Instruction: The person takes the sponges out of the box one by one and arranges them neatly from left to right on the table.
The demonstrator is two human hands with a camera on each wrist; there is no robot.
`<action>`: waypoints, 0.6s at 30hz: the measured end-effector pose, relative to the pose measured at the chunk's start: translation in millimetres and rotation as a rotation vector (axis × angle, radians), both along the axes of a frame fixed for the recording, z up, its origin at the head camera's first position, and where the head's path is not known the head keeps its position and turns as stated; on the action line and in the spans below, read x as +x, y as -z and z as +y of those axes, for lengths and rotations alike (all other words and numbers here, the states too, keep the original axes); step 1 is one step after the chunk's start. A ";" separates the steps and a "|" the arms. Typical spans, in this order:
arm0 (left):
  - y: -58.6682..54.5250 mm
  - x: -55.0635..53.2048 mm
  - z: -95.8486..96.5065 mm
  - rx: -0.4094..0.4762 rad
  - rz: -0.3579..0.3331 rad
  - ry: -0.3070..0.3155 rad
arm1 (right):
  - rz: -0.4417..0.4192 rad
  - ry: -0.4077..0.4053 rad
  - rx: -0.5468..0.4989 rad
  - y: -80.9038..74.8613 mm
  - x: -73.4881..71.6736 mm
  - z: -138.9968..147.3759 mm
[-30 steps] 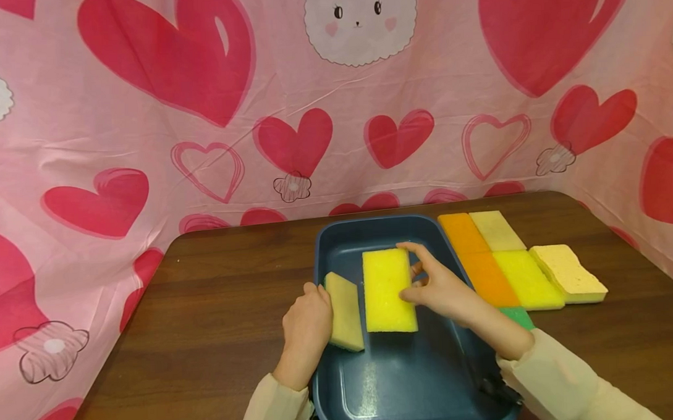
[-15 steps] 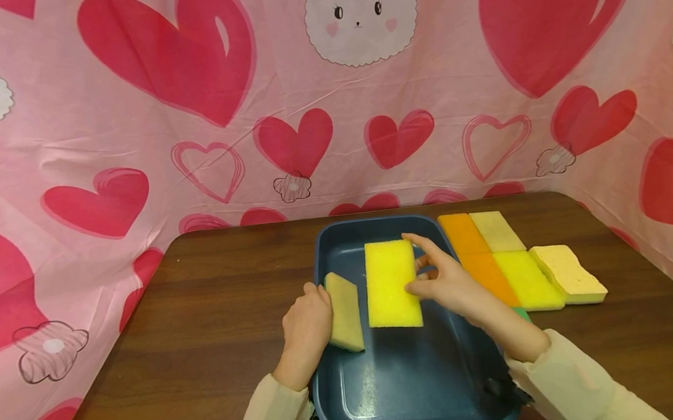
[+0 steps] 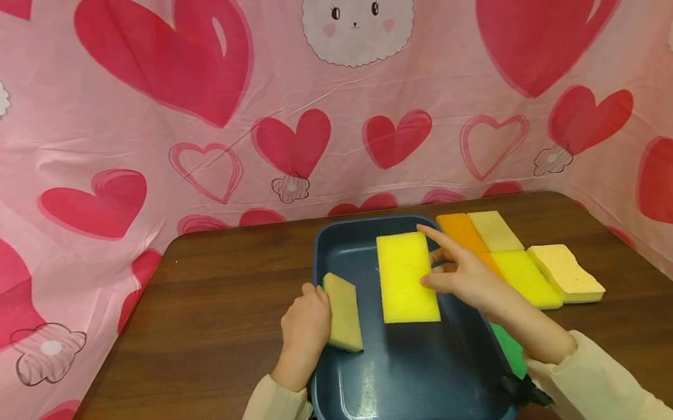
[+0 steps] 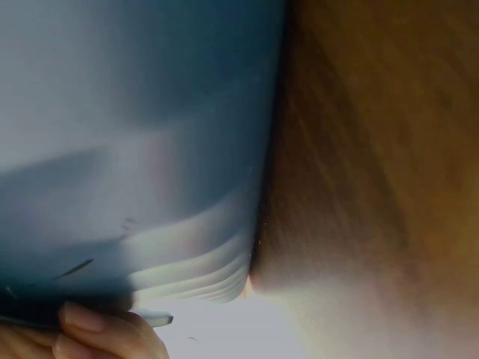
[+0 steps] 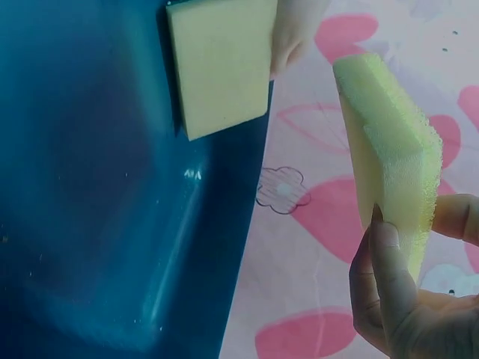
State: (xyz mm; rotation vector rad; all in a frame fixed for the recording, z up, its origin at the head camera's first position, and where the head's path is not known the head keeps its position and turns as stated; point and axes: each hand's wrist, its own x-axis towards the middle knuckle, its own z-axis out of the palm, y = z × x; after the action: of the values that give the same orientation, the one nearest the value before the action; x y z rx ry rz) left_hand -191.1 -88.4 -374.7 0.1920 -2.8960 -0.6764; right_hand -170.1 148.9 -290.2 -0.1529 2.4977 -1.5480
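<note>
Over the blue tray (image 3: 423, 389), my right hand (image 3: 461, 273) pinches a bright yellow sponge (image 3: 406, 282) by its right edge, held raised with its broad face toward me. In the right wrist view this sponge (image 5: 389, 142) stands upright between thumb and fingers. My left hand (image 3: 306, 322) holds a paler yellow sponge (image 3: 342, 312) by its left edge, tilted at the tray's left wall; the fingertips behind it are hidden in the head view. The left wrist view shows only curled fingers (image 4: 105, 333) low at the left, with dim detail.
Right of the tray lie orange sponges (image 3: 459, 230), a pale one (image 3: 495, 231), a bright yellow one (image 3: 525, 277) and a wavy-edged cream one (image 3: 567, 273). Something green (image 3: 508, 349) shows beside my right forearm. A pink heart-printed cloth (image 3: 227, 96) hangs behind the wooden table (image 3: 218, 325).
My right hand has moved the bright yellow sponge to the right and slightly up, away from the paler sponge. The left hand and its sponge have stayed almost still.
</note>
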 end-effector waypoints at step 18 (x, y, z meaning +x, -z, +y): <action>-1.1 -0.1 0.7 -0.006 -0.007 -0.006 | 0.005 0.090 0.032 4.1 5.7 31.9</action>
State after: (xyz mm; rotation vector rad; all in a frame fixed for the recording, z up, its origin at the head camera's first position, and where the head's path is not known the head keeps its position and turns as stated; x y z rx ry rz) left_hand -191.1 -87.7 -373.6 0.2023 -2.9025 -0.6675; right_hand -164.3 180.8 -294.3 -0.0394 2.5649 -1.5410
